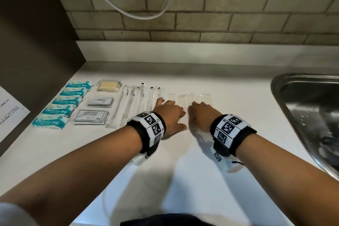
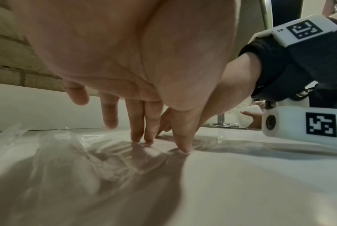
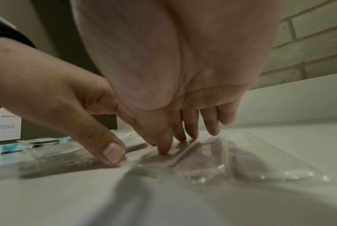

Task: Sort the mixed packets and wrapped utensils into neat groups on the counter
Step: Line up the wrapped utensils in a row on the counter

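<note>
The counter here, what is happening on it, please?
A person is sorting small items on the white counter. Teal packets, sachet stacks and wrapped utensils already lie in neat groups on the left. Both hands now press straight fingers on clear wrapped utensils in the middle: the left hand beside the right hand, thumbs close together. A steel sink is on the right.

Pale brick wall (image 1: 220,5); white counter (image 1: 201,180); steel sink (image 1: 308,108) at right
</note>
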`<action>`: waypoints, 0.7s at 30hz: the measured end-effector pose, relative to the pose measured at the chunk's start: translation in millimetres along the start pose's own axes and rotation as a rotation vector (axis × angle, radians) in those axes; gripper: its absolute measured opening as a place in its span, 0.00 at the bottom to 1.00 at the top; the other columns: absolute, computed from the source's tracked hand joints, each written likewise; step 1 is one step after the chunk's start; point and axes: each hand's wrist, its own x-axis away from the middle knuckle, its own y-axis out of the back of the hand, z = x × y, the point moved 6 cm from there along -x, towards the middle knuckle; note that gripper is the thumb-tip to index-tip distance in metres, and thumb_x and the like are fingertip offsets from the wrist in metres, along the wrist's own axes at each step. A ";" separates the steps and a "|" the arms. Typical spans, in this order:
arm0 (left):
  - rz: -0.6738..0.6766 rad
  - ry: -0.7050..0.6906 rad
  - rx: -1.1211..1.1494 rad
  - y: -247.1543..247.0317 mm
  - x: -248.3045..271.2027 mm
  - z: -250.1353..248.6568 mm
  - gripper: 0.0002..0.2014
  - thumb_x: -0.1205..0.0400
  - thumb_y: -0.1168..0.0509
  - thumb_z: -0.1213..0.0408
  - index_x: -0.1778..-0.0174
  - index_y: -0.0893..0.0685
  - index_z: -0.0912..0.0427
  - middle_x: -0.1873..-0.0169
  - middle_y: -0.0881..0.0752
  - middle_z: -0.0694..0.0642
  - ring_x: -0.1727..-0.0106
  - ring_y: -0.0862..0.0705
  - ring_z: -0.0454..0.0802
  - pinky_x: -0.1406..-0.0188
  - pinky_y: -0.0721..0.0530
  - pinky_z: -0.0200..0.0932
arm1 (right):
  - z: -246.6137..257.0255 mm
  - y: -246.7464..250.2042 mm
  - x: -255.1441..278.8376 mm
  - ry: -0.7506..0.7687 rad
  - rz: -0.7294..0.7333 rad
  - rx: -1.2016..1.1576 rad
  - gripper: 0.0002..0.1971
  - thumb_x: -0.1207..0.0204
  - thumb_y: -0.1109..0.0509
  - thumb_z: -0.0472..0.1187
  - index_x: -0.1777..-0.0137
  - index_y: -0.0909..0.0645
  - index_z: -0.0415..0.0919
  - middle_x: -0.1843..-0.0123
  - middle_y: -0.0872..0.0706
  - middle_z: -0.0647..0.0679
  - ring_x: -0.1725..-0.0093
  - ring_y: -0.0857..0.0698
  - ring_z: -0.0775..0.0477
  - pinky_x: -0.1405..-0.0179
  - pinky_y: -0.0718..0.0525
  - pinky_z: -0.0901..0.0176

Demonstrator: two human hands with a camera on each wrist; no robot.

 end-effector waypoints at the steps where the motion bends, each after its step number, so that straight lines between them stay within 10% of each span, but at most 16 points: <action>1: -0.001 -0.002 -0.004 0.0 -0.4 -0.4 0.21 0.20 0.39 0.39 0.41 0.18 0.49 0.26 0.23 0.45 0.17 0.40 0.54 0.24 0.51 0.63 | -0.1 -0.2 -0.2 -0.006 0.006 0.007 0.11 0.25 0.39 0.41 0.45 0.23 0.39 0.42 0.22 0.44 0.37 0.24 0.39 0.33 0.26 0.46; 11: -0.016 -0.009 0.022 5.1 -0.9 -2.2 0.14 0.20 0.39 0.41 0.55 0.24 0.48 0.27 0.23 0.45 0.16 0.41 0.56 0.24 0.53 0.64 | -5.2 6.1 -0.1 -0.064 -0.063 0.026 0.06 0.27 0.40 0.38 0.52 0.26 0.42 0.50 0.25 0.46 0.39 0.23 0.40 0.34 0.26 0.49; 15: -0.021 -0.033 0.025 10.2 -7.8 -12.6 0.23 0.17 0.41 0.43 0.30 0.22 0.49 0.23 0.27 0.45 0.16 0.44 0.55 0.23 0.55 0.63 | -19.3 10.6 2.2 -0.168 -0.014 0.058 0.11 0.25 0.39 0.39 0.46 0.22 0.39 0.42 0.20 0.45 0.36 0.22 0.39 0.35 0.25 0.48; 21: 0.033 -0.054 -0.010 5.0 -12.0 -29.6 0.24 0.17 0.42 0.43 0.29 0.22 0.50 0.23 0.26 0.46 0.16 0.43 0.56 0.23 0.54 0.63 | -28.5 2.1 5.9 -0.223 0.063 0.033 0.24 0.39 0.22 0.40 0.42 0.24 0.38 0.43 0.24 0.46 0.35 0.23 0.38 0.37 0.21 0.47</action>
